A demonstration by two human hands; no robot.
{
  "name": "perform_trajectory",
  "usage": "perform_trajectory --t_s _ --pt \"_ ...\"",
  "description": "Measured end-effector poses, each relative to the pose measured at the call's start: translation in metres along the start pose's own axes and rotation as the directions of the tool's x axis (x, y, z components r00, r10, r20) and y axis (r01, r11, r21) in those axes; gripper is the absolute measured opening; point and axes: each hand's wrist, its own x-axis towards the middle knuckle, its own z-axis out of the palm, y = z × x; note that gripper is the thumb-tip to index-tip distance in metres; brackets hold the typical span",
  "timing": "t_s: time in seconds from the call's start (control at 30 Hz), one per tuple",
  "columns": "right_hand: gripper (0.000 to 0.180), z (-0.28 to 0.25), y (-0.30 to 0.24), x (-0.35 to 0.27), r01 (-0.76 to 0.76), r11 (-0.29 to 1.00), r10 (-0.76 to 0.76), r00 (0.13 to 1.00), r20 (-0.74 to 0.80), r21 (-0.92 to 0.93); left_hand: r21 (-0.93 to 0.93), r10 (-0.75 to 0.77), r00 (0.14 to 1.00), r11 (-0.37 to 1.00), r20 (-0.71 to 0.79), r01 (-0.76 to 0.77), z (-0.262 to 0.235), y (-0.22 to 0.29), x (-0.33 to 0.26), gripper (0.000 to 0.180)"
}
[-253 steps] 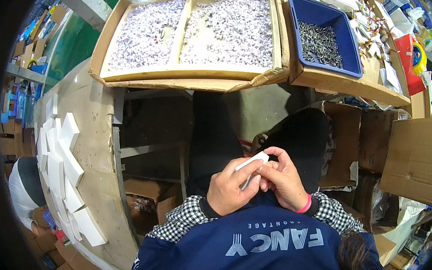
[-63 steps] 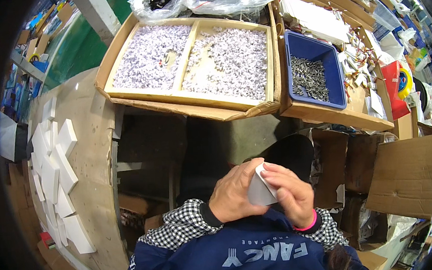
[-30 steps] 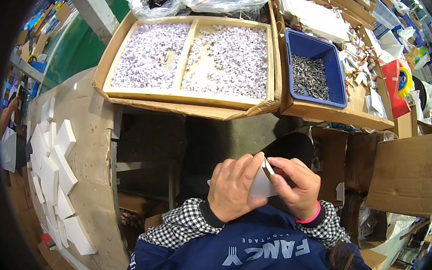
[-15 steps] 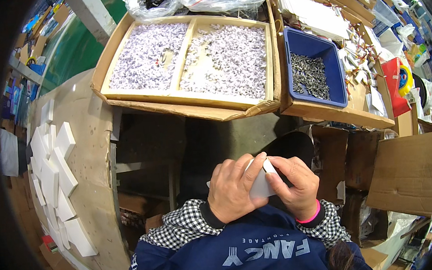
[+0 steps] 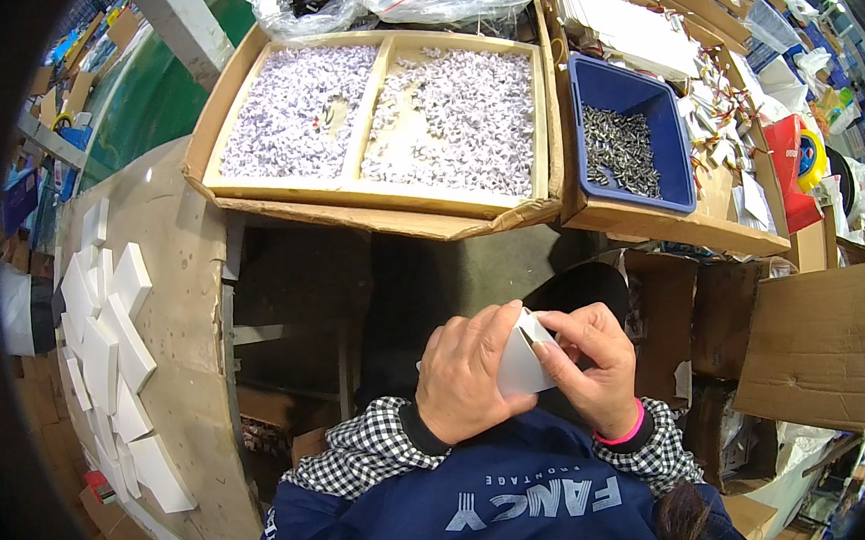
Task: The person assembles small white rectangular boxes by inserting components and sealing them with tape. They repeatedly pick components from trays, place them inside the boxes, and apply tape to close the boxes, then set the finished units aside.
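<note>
In front of my chest is a small, flat white box-like piece [image 5: 527,370], tilted, with a narrow dark gap near its upper edge. My left hand [image 5: 468,373] wraps round its left side, the fingers lying over it and the thumb along the bottom. On the other side, my right hand [image 5: 594,367] pinches the piece's upper right edge between thumb and forefinger. What the gap holds, if anything, is too small to make out. Several similar white flat pieces [image 5: 117,352] lie in a loose heap on the table at the left.
Ahead stands a wooden tray [image 5: 355,165] with two compartments of small white parts, set in cardboard. To its right, a blue bin [image 5: 638,202] holds small dark metal parts. Open cardboard boxes [image 5: 809,344] stand at the right; a tan table [image 5: 190,317] borders the left.
The dark gap at the white piece's upper edge shows wider now. My right fingers have shifted slightly along that edge, while my left hand keeps nearly the same hold.
</note>
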Motion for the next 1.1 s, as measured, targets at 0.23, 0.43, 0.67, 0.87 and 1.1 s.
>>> perform_trajectory --t_s 0.23,0.43,0.67,0.87,1.1 --pt "0.028 0.004 -0.001 -0.001 0.090 0.991 -0.094 0.995 -0.028 -0.103 0.045 -0.008 1.000 0.999 -0.008 0.009 0.000 0.000 -0.002 0.095" --pt "0.027 0.003 -0.007 0.000 0.107 0.982 -0.108 0.994 -0.002 -0.156 0.033 -0.035 0.999 0.999 0.010 0.034 0.001 -0.001 -0.002 0.098" --pt "0.033 -0.008 -0.005 0.001 0.098 0.990 -0.086 0.989 0.122 -0.097 -0.115 -0.039 0.999 0.992 0.027 0.042 0.006 -0.003 -0.003 0.100" --pt "0.035 -0.022 0.006 -0.001 0.182 0.982 -0.187 0.957 0.220 0.043 -0.492 -0.140 0.984 0.852 0.113 0.178 0.012 -0.008 -0.008 0.099" --pt "0.038 -0.015 0.020 -0.014 0.250 0.968 -0.246 0.956 0.160 -0.003 -0.464 -0.175 0.970 0.854 0.167 0.235 0.023 -0.011 -0.017 0.096"
